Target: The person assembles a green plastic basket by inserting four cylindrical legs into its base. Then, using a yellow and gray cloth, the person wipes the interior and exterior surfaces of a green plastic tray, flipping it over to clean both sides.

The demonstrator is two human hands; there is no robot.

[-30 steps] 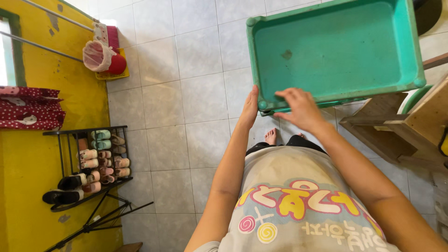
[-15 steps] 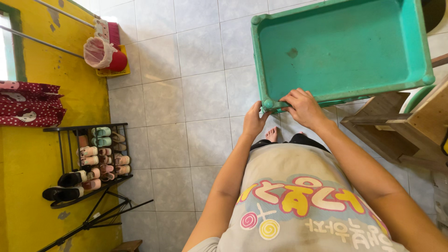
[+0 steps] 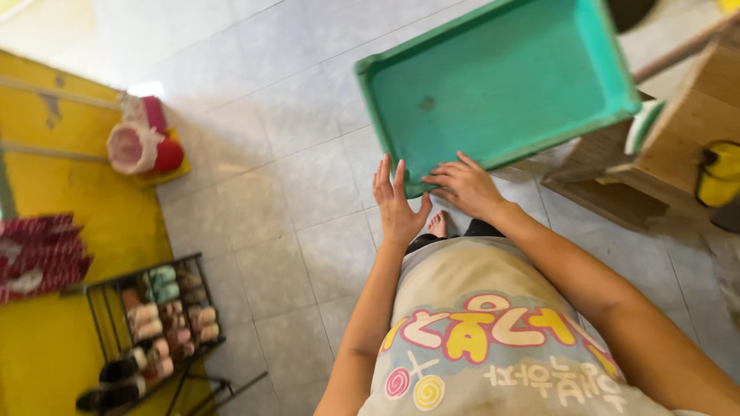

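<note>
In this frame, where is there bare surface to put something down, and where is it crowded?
The green tray holds nothing on its floor; the left hand and right hand sit at its near corner. Bare floor tiles run between the tray and the shoe rack. The wooden frame crowds the tray's right side.

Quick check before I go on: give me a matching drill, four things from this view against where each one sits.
Things:
1. green tray
2. shoe rack
3. yellow container
4. left hand

Places:
A. against the yellow wall, lower left
B. in the wooden shelf, far right
C. at the tray's near corner, fingers spread
D. top centre, above both hands

Pairs: 1-D, 2-A, 3-B, 4-C
</note>
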